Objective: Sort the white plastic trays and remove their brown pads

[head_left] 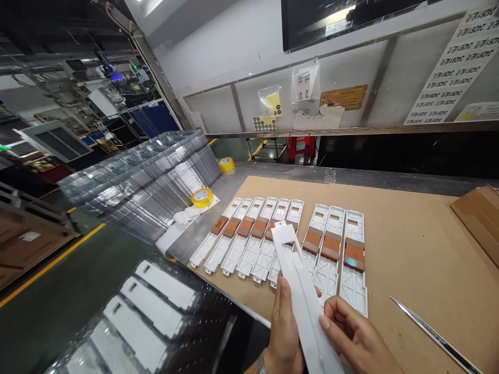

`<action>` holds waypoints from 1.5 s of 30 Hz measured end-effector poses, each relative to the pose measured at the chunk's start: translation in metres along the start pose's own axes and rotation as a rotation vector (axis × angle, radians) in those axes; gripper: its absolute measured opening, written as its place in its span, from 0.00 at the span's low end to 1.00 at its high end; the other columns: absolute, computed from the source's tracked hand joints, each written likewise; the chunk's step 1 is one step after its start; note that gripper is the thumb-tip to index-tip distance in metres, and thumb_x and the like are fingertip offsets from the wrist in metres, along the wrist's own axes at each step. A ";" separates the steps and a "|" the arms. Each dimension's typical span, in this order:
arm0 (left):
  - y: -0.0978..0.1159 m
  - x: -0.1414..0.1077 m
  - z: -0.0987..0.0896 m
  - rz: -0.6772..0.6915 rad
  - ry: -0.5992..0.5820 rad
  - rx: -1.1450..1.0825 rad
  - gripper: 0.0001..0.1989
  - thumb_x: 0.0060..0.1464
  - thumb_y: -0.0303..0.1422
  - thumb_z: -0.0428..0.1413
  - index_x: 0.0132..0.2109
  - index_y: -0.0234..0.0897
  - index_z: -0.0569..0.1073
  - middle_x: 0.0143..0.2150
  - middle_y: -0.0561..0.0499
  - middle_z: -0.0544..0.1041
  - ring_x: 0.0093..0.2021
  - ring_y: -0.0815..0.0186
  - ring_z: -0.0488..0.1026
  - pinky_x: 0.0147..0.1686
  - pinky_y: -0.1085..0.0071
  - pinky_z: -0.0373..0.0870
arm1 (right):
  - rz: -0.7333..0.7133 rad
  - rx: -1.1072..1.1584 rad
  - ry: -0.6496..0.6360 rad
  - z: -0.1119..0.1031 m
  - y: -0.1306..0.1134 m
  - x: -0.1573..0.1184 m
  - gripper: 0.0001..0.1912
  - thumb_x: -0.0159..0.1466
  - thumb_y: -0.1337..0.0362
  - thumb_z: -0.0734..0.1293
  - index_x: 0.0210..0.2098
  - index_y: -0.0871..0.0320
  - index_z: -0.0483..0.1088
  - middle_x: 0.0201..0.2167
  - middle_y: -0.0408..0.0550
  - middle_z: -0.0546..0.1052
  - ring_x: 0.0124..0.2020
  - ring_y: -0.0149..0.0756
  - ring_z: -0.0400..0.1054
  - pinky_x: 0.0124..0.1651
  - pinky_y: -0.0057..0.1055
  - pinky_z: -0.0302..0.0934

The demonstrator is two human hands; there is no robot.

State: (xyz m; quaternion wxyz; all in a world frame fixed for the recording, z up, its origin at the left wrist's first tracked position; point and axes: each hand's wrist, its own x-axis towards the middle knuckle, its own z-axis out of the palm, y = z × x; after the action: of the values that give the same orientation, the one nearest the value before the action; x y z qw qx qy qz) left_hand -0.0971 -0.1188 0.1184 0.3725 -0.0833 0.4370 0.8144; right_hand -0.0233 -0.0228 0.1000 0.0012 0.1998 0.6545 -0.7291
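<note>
A long white plastic panel (307,296) with a small window near its top end is held tilted over the table. My left hand (284,330) wraps round it from the left, thumb along the edge and a fingertip showing on the far side. My right hand (354,332) is closed at the panel's right edge, its thumb on the white face and its fingers curled. Behind lies a row of similar white panels (245,244), ribbed side up, each crossed by a brown band. To the right, more such panels (353,280) lie together; one has a blue spot.
A long metal blade (432,335) lies on the brown cardboard sheet (413,244) at right. Yellow tape rolls (202,197) stand by stacked clear plastic trays (156,176). At lower left, more white panels (142,317) lie in a tray. A cardboard piece (479,223) sits far right.
</note>
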 end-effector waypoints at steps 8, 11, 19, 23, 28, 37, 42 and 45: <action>-0.003 -0.003 0.004 -0.010 0.005 0.020 0.33 0.48 0.61 0.49 0.36 0.31 0.72 0.30 0.45 0.74 0.33 0.60 0.71 0.39 0.63 0.66 | 0.008 0.227 -0.108 -0.003 0.002 -0.004 0.19 0.59 0.47 0.65 0.28 0.54 0.56 0.29 0.41 0.66 0.31 0.32 0.58 0.33 0.28 0.56; -0.002 -0.004 0.005 0.009 0.027 0.028 0.32 0.47 0.60 0.50 0.37 0.32 0.72 0.31 0.45 0.74 0.33 0.61 0.71 0.39 0.64 0.65 | 0.027 0.258 -0.107 -0.003 0.001 -0.005 0.18 0.59 0.48 0.66 0.29 0.55 0.58 0.29 0.41 0.66 0.30 0.31 0.57 0.33 0.28 0.56; -0.001 -0.004 0.005 -0.025 0.049 0.044 0.32 0.48 0.60 0.50 0.40 0.32 0.71 0.31 0.46 0.74 0.30 0.63 0.69 0.33 0.67 0.64 | 0.012 0.336 -0.131 -0.003 0.000 -0.008 0.13 0.61 0.53 0.66 0.31 0.55 0.62 0.32 0.41 0.68 0.33 0.31 0.61 0.36 0.28 0.57; -0.001 0.000 0.001 -0.127 0.070 0.006 0.35 0.50 0.61 0.46 0.36 0.29 0.71 0.28 0.46 0.71 0.27 0.65 0.68 0.28 0.67 0.62 | 0.092 0.478 -0.163 -0.010 0.006 -0.009 0.09 0.63 0.56 0.64 0.39 0.54 0.64 0.33 0.42 0.73 0.32 0.32 0.67 0.38 0.30 0.58; 0.008 0.007 -0.005 -0.285 0.067 -0.119 0.35 0.49 0.63 0.43 0.35 0.32 0.71 0.22 0.52 0.66 0.25 0.62 0.68 0.28 0.64 0.65 | 0.107 0.408 -0.068 -0.014 0.016 -0.010 0.18 0.66 0.51 0.58 0.50 0.55 0.60 0.37 0.49 0.76 0.36 0.39 0.71 0.44 0.39 0.60; 0.024 0.016 -0.008 -0.092 0.163 -0.136 0.30 0.55 0.55 0.46 0.36 0.28 0.73 0.23 0.51 0.69 0.22 0.70 0.65 0.26 0.72 0.62 | 0.083 -0.009 0.016 -0.015 0.029 -0.027 0.24 0.62 0.43 0.59 0.47 0.55 0.66 0.34 0.50 0.77 0.35 0.41 0.71 0.40 0.36 0.63; 0.021 0.017 -0.009 0.004 0.192 -0.146 0.28 0.54 0.54 0.49 0.39 0.29 0.73 0.28 0.49 0.73 0.27 0.68 0.68 0.30 0.72 0.64 | -0.030 -0.370 0.001 -0.008 0.031 -0.032 0.17 0.61 0.46 0.62 0.30 0.52 0.70 0.25 0.44 0.73 0.27 0.36 0.66 0.30 0.29 0.59; 0.022 0.017 -0.009 -0.028 0.193 -0.159 0.28 0.55 0.53 0.49 0.39 0.28 0.73 0.28 0.49 0.73 0.27 0.69 0.68 0.30 0.72 0.65 | 0.020 -0.253 0.070 -0.009 0.042 -0.029 0.24 0.64 0.44 0.55 0.24 0.53 0.67 0.20 0.43 0.70 0.23 0.34 0.63 0.27 0.28 0.57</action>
State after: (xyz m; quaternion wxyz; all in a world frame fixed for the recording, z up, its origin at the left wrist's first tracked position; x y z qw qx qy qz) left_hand -0.1259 -0.1238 0.1196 0.3321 -0.1965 0.4036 0.8296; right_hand 0.0174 -0.0282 0.0682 0.0110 0.2298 0.7388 -0.6334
